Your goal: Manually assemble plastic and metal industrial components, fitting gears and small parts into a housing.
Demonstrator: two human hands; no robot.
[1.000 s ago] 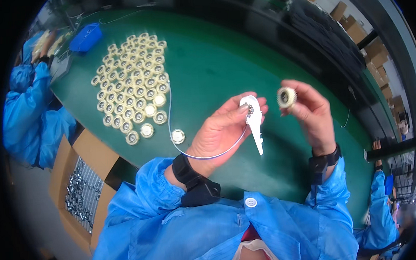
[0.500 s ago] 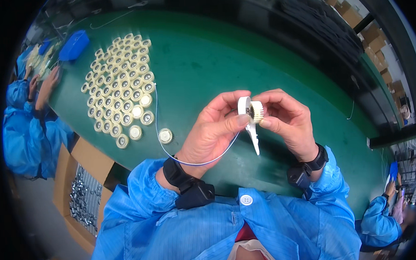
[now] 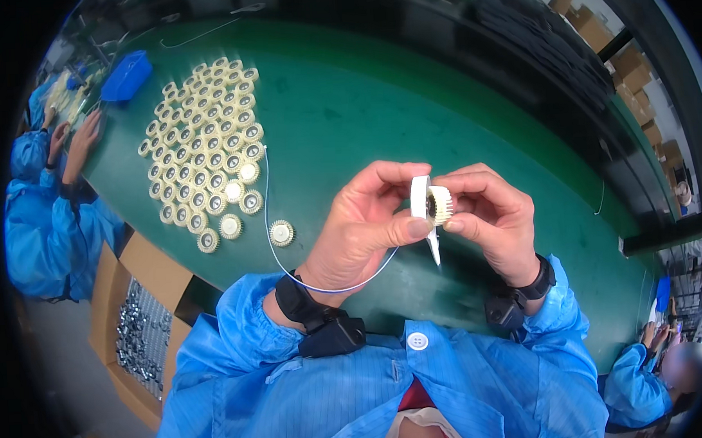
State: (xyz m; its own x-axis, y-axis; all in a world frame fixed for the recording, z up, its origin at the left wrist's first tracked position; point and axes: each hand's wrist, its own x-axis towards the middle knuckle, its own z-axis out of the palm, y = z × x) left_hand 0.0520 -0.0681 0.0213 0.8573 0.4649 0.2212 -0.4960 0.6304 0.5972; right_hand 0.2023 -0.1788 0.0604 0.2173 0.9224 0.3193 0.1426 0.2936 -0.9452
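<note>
1. Far left: co-worker in blue (image 3: 46, 224), hands at the surface's edge.
2. Open cardboard box (image 3: 156, 267) below the green surface (image 3: 346, 102); shiny metal parts (image 3: 141, 338) inside.
3. Blue bin (image 3: 127, 76) near the surface's far left corner.
4. Cream toothed gears (image 3: 199, 160) grouped closely, most showing dark-ringed centres; single gear (image 3: 281, 233) lies just apart.
5. Thin pale cable (image 3: 268, 191) loops past the left wrist.
6. Left hand (image 3: 355, 227): thumb and fingers pinch white piece (image 3: 419, 197), round head upright, narrow tail downward, above the surface.
7. Right hand (image 3: 498, 212): thumb and fingers pinch held gear (image 3: 444, 205), close against the round head; engagement cannot be told.
8. Far right: second co-worker (image 3: 636, 386).
</note>
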